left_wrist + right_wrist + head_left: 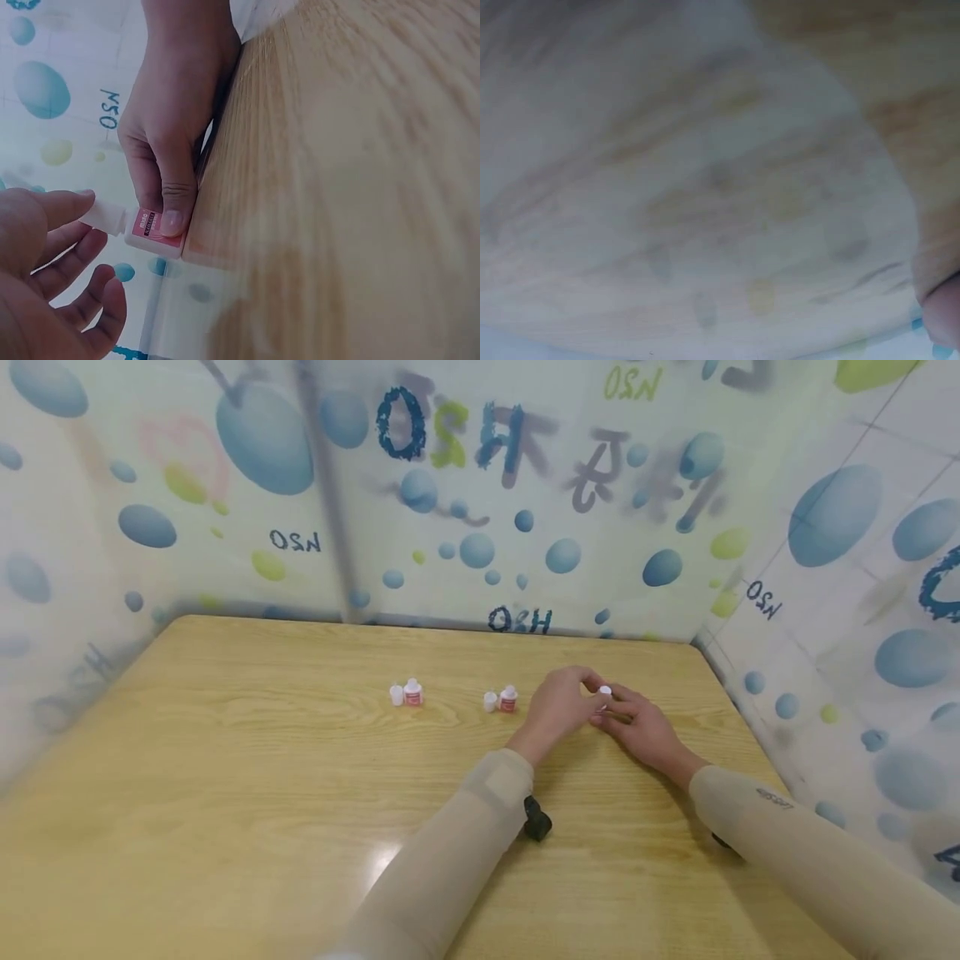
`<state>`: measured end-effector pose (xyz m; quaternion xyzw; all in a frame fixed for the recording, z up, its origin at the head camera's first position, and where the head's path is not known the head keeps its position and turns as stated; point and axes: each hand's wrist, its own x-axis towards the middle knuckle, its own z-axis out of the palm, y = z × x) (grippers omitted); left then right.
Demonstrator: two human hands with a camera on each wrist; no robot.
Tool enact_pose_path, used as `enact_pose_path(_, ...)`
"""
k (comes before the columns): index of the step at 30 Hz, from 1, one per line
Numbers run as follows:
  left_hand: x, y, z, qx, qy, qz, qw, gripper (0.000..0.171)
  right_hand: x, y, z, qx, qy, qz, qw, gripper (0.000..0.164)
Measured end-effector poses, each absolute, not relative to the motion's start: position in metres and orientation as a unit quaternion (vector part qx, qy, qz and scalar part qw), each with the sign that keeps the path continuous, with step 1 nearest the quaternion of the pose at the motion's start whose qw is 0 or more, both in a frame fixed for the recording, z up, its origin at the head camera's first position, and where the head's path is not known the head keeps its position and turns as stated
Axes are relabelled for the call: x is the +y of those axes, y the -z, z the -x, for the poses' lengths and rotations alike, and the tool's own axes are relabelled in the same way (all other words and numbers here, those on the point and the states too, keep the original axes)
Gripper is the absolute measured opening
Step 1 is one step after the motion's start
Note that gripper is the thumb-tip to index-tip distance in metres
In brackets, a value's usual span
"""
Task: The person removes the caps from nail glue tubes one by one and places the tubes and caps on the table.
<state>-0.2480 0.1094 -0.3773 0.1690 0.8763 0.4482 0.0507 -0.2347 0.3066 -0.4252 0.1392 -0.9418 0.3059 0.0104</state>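
At the right of the table, both hands meet at a small white bottle with a pink label (155,227). My right hand (643,727) grips the bottle's body low down by the table, its thumb across the label in the left wrist view. With thumb and forefinger, my left hand (558,703) pinches the white cap (106,215) at the bottle's top; its other fingers are loosely bent. In the head view the hands hide most of this bottle. Only a sliver of the right hand (941,319) enters the right wrist view.
Left of the hands on the wooden table (300,777) stand two similar bottles, a nearer one (508,700) and a farther one (412,693). A white cap (490,702) and another white cap (397,696) stand beside them. A patterned wall (450,527) borders the table.
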Motion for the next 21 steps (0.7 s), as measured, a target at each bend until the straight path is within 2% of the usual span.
enact_pose_path(7, 0.1095, 0.3802, 0.2512, 0.863, -0.462, -0.186, 0.084, 0.030, 0.3039, 0.4233, 0.2335, -0.942, -0.306, -0.135, 0.007, 0.045)
enact_pose_path(15, 0.1069, 0.3790, 0.2521, 0.872, -0.447, -0.187, 0.067, 0.028, 0.3046, 0.4235, 0.2348, -0.942, -0.303, -0.142, 0.013, 0.045)
enact_pose_path(21, 0.1051, 0.3802, 0.2534, 0.865, -0.457, -0.192, 0.076, 0.029, 0.3050, 0.4249, 0.2349, -0.945, -0.299, -0.132, 0.009, 0.048)
